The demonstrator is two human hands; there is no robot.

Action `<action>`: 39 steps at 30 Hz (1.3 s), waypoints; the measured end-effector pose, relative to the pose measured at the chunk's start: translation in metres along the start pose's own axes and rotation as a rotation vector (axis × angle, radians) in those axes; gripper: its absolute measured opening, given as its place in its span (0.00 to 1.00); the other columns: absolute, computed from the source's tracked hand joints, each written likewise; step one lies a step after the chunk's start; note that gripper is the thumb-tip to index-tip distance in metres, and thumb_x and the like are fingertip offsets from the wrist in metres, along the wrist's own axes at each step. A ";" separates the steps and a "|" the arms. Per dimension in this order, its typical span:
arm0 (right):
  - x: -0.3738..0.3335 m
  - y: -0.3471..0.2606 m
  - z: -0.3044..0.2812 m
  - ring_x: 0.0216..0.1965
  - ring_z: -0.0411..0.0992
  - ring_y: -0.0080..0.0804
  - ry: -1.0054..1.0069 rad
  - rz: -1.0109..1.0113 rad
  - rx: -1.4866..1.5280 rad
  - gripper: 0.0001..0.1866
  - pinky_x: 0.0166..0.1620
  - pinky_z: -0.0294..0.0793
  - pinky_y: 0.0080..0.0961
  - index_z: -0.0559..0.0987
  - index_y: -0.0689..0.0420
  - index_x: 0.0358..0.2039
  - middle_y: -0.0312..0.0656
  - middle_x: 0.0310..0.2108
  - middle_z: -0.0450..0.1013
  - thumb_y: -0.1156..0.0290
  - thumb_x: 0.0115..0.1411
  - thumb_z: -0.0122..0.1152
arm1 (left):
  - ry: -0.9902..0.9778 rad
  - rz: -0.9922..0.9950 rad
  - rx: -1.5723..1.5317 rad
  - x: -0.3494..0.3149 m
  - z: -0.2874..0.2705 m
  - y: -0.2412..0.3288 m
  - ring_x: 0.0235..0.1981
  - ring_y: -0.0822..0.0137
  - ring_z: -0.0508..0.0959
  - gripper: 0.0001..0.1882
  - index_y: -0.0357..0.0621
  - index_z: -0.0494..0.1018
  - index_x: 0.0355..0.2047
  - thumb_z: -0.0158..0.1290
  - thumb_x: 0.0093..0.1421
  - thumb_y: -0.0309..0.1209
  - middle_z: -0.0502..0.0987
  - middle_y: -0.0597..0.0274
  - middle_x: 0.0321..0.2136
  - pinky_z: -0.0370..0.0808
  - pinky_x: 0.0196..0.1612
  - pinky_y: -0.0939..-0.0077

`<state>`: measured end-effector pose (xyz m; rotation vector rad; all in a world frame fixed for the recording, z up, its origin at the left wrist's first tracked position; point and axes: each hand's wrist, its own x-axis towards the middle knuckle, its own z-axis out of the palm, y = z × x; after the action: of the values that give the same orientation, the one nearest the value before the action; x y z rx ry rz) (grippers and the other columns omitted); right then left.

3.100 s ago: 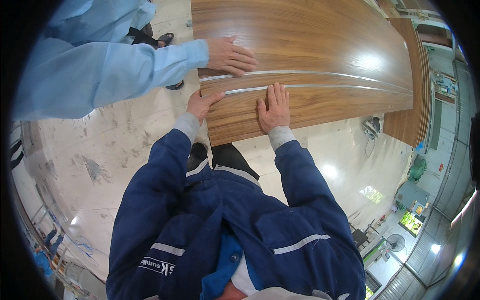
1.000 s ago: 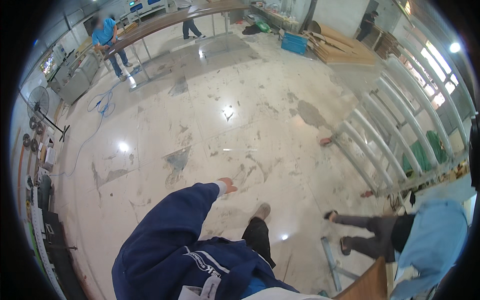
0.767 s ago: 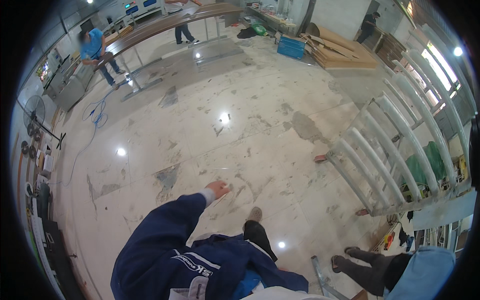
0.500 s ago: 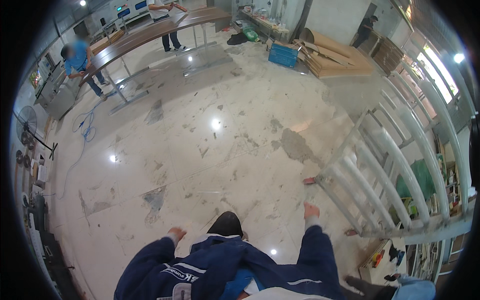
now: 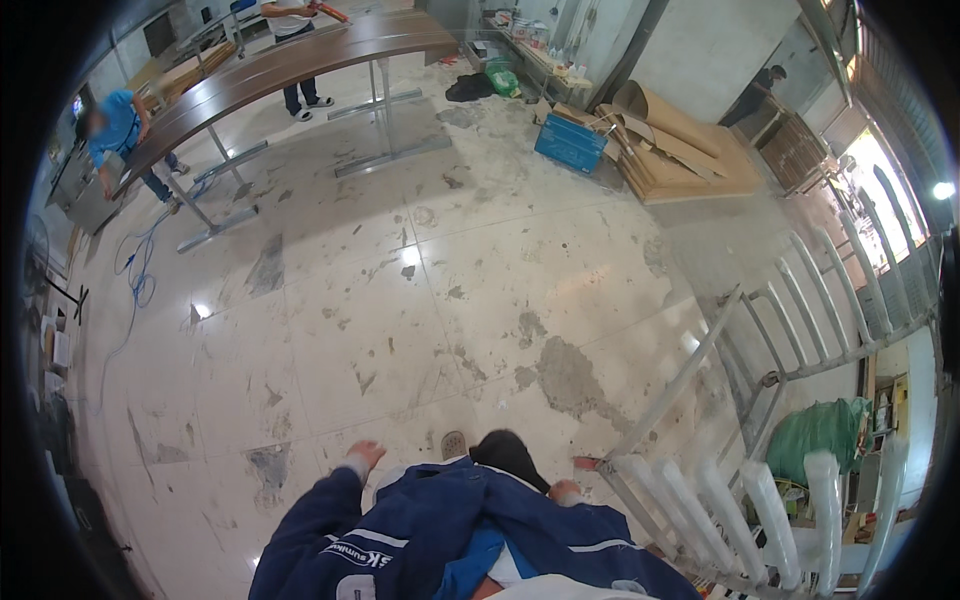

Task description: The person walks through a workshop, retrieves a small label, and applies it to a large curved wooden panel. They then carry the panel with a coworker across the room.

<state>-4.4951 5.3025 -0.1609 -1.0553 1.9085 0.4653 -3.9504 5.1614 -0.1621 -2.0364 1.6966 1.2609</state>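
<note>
My left hand (image 5: 368, 453) hangs ahead of my body over the tiled floor, its fingers loosely extended and holding nothing visible. Lower and to the right, my right hand (image 5: 566, 492) shows only in part beside my dark trouser leg, and its fingers are not clear. The thing nearest to it is a metal frame (image 5: 680, 375) with several pale upright bars, standing at the right. A small red piece (image 5: 587, 463) sits at that frame's near left corner, close to my right hand without visible contact.
A long brown panel (image 5: 290, 65) rests on metal trestles at the far left, with two people by it. Beyond lie a blue box (image 5: 570, 141) and stacked brown sheets (image 5: 690, 180). Another person stands at the back right. Blue cable (image 5: 140, 270) lies on the left floor; a green sack (image 5: 820, 437) sits behind the frame.
My view has shifted, and the frame now stands nearer to me. My right hand has come down from its outstretched place toward my body. One shoe tip now shows ahead of me.
</note>
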 end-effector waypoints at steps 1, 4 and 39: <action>0.007 -0.002 -0.006 0.48 0.74 0.55 0.023 0.007 0.048 0.23 0.51 0.73 0.43 0.82 0.53 0.44 0.53 0.48 0.75 0.50 0.58 0.54 | 0.088 0.078 -0.014 0.034 -0.032 0.046 0.52 0.52 0.76 0.31 0.41 0.74 0.51 0.54 0.56 0.51 0.77 0.48 0.48 0.71 0.55 0.62; 0.051 -0.009 -0.050 0.49 0.73 0.54 -0.051 0.131 0.132 0.23 0.53 0.72 0.42 0.80 0.52 0.46 0.52 0.50 0.74 0.51 0.58 0.54 | 0.099 0.113 -0.222 0.127 -0.130 0.172 0.50 0.54 0.77 0.31 0.42 0.71 0.55 0.57 0.55 0.47 0.78 0.49 0.47 0.71 0.54 0.66; 0.724 -0.463 -0.952 0.43 0.78 0.42 -0.129 -0.100 -0.214 0.24 0.47 0.75 0.37 0.82 0.55 0.39 0.47 0.39 0.80 0.49 0.64 0.46 | 0.067 0.187 -0.443 0.991 -0.766 0.835 0.24 0.66 0.80 0.23 0.36 0.78 0.31 0.48 0.62 0.47 0.81 0.57 0.23 0.76 0.32 0.69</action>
<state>-4.7909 4.0557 -0.2107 -1.2223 1.7110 0.6748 -4.3510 3.7117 -0.1021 -2.2102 1.7993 1.7837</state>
